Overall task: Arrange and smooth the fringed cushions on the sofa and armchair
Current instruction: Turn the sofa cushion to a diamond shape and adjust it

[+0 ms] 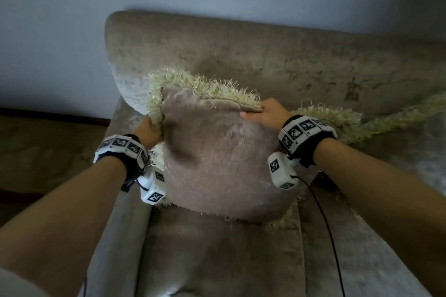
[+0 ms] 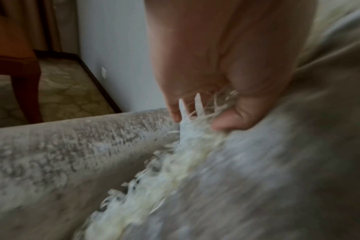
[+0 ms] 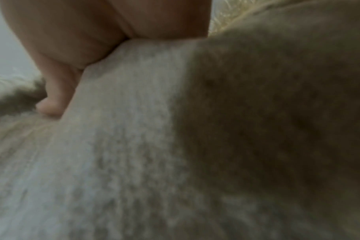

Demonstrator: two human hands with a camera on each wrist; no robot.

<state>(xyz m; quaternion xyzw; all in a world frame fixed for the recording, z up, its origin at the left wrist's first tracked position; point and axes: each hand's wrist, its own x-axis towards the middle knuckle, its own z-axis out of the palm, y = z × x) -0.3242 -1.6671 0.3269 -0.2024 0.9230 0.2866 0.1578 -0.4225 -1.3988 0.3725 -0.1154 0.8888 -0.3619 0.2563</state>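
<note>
Lower left: patterned floor (image 1: 43, 152), dim. Left of centre: left hand (image 1: 148, 131) with fingers (image 2: 226, 123) curled, pinching the shaggy cream fringe (image 2: 175, 162) of a plush taupe cushion (image 1: 217, 159). Centre: cushion propped in the sofa (image 1: 265, 60) corner, against the rounded, nubby armrest (image 2: 51, 154). Right of centre: right hand (image 1: 268, 113) clamped on the cushion's upper corner, thumb (image 3: 55, 97) pressed on the pile. Far right: second fringed cushion (image 1: 386, 120), lying flat.

head above, wrists close — shared cushion (image 1: 217, 152)
</note>
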